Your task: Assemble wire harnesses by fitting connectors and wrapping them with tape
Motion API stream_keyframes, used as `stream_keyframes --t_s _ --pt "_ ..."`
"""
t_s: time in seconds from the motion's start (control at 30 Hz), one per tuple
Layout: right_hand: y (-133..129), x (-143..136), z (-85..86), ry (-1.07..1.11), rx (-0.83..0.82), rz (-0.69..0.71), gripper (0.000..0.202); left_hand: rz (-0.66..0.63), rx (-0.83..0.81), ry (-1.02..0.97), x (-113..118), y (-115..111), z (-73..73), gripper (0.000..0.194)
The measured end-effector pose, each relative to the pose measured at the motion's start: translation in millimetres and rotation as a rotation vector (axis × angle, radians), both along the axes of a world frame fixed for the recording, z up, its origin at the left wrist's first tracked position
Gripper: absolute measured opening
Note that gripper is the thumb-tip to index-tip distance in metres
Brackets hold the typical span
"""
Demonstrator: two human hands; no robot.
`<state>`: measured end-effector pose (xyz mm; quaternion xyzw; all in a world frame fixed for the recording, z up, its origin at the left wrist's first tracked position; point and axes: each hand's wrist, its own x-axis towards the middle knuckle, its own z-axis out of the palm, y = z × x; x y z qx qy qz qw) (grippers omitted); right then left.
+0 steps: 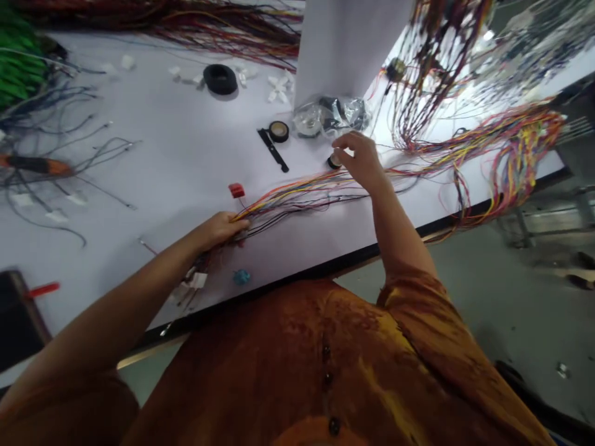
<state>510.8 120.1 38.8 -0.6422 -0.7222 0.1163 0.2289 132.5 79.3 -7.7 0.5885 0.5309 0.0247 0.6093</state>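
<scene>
My left hand [222, 229] is closed round a bundle of coloured wires [292, 197], near its connector end. A red connector [237, 190] sticks up beside that hand, and white connectors [198, 280] lie below the wrist. The wires run to the right across the white table and pass under my right forearm. My right hand [360, 158] is over the table beyond the bundle, thumb and fingers curled at a small roll of black tape [333, 163]. The fingertips partly cover this roll.
Behind lie another tape roll [279, 131], a black flat tool [273, 150], a plastic bag of rolls [331, 116] and a large black ring [220, 79]. A light upright panel [348, 49] stands behind the bag. More wire bundles [525, 142] hang over the right edge. A blue connector [241, 276] lies in front.
</scene>
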Motion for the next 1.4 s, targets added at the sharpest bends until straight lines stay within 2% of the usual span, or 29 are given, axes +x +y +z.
stream_keyframes --t_s 0.07,0.13,0.2,0.27,0.4,0.53,0.7,0.77,0.9,1.0,1.1,1.17,1.27,1.3,1.37,1.4 --pt "-30 -10 -5.0 0.072 -0.014 0.059 0.022 0.010 -0.078 0.007 -2 1 0.9 0.036" --pt "-63 -23 -11.2 0.125 -0.118 0.183 0.022 -0.001 -0.115 0.005 -2 1 5.8 0.034" --pt "-90 -41 -21.3 0.071 -0.206 0.273 0.022 -0.012 -0.145 -0.006 -1 3 10.2 0.032" --pt "-109 -60 -32.9 -0.061 -0.242 0.257 0.029 0.012 -0.156 -0.014 -1 5 11.3 0.031" --pt "-125 -90 -47.8 -0.226 -0.202 0.182 0.023 0.051 -0.010 0.006 -2 7 5.4 0.026" --pt "-128 -117 -53.1 -0.249 -0.170 0.321 0.022 -0.001 0.061 0.057 -4 9 4.1 0.028" --pt "-138 -133 -56.9 -0.231 -0.272 0.426 0.018 -0.048 0.131 0.076 -17 25 15.8 0.045" --pt "-149 -128 -55.5 -0.176 -0.365 0.457 0.021 -0.094 0.263 0.152 -21 37 21.3 0.049" --pt "-172 -111 -49.5 -0.061 -0.484 0.513 0.030 -0.174 0.716 0.482 -14 67 30.0 0.052" --pt "-183 -107 -46.6 0.050 -0.523 0.519 0.033 -0.201 0.808 0.615 -4 90 34.3 0.063" --pt "-176 -109 -45.5 0.172 -0.465 0.400 0.024 -0.230 0.908 0.599 1 99 37.5 0.064" --pt "-159 -110 -46.1 0.188 -0.360 0.263 0.023 -0.275 1.023 0.563 3 91 38.0 0.060" --pt "-115 -117 -51.0 0.066 -0.225 0.056 0.030 -0.369 1.143 0.481 8 55 32.2 0.048" --pt "-98 -122 -53.6 0.017 -0.209 0.012 0.028 -0.444 1.144 0.424 10 39 27.9 0.043" --pt "-67 -135 -57.9 -0.006 -0.233 -0.006 0.019 -0.648 1.064 0.262 14 8 16.4 0.032" --pt "-54 -142 -58.3 0.015 -0.259 0.015 0.017 -0.699 1.024 0.222 15 -3 9.9 0.029"
